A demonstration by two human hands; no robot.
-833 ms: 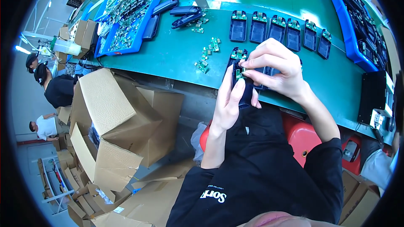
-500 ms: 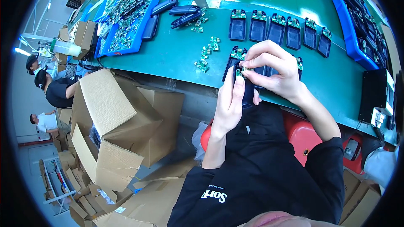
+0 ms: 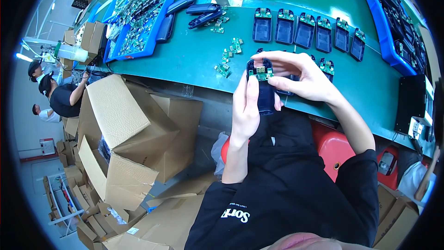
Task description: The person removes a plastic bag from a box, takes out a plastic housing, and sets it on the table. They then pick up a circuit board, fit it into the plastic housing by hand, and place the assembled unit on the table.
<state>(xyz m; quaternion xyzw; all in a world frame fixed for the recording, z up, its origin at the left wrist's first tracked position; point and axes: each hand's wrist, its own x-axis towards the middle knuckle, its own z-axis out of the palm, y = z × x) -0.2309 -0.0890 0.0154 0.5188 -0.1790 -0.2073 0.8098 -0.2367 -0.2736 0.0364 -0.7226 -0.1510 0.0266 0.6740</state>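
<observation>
While held, six shells (image 3: 305,30) beyond.

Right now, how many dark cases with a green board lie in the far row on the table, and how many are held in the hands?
far-row cases: 6
held case, in the left hand and the right hand: 1
Total: 7
Cases partly hidden behind the right hand are not counted.

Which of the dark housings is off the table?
The dark housing with the green board, gripped by left hand and right hand. The row of six housings lies flat on the green table.
</observation>
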